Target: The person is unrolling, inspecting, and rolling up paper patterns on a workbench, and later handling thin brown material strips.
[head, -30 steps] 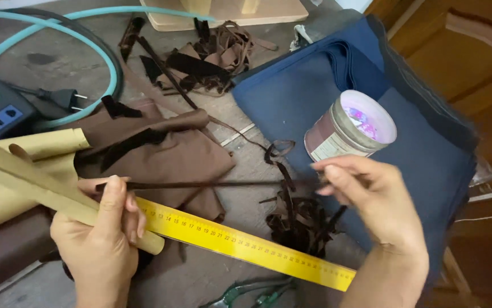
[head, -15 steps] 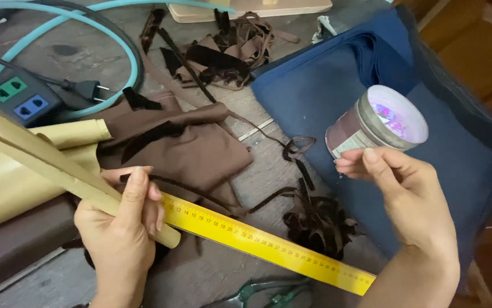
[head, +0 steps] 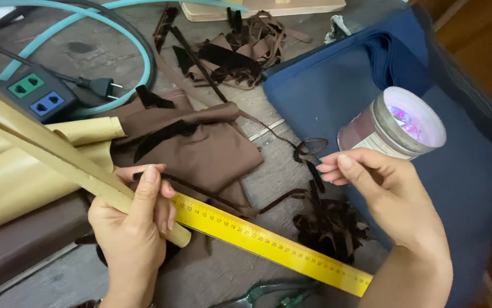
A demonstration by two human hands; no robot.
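Two bare hands work over a cluttered grey bench. Left hand (head: 134,228) presses its fingers closed over a long yellow metal ruler (head: 269,242) and a tan rolled paper strip (head: 57,151), beside folded brown fabric (head: 200,148). Right hand (head: 386,197) pinches what seems a thin dark brown strip (head: 314,171), near a round tin with a translucent lid (head: 397,122) on navy blue cloth (head: 468,182).

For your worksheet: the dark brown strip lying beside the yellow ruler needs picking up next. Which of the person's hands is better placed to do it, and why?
The right hand. Its fingertips are already at the dark strip, pinching toward it, and it holds nothing else. The left hand is occupied, pressing the yellow ruler and tan strip down over the brown fabric.
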